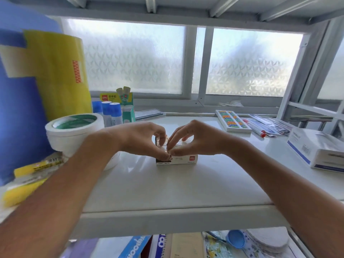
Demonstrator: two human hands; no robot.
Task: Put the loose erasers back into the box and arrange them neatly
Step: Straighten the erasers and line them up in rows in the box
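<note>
At centre frame both hands meet over the small white cardboard eraser box [176,159]: left hand [143,138] and right hand [193,137] pinch what seems a wrapped eraser [170,150] at its top. Press it level, gently. White shelf [167,185] lies bare below; tape rolls [74,131] crowd left.

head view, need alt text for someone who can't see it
Both hands, left and right, meet fingertips over a small open eraser box on a white shelf, apparently pinching something at its top. Tape rolls stand left, an abacus right.
</note>
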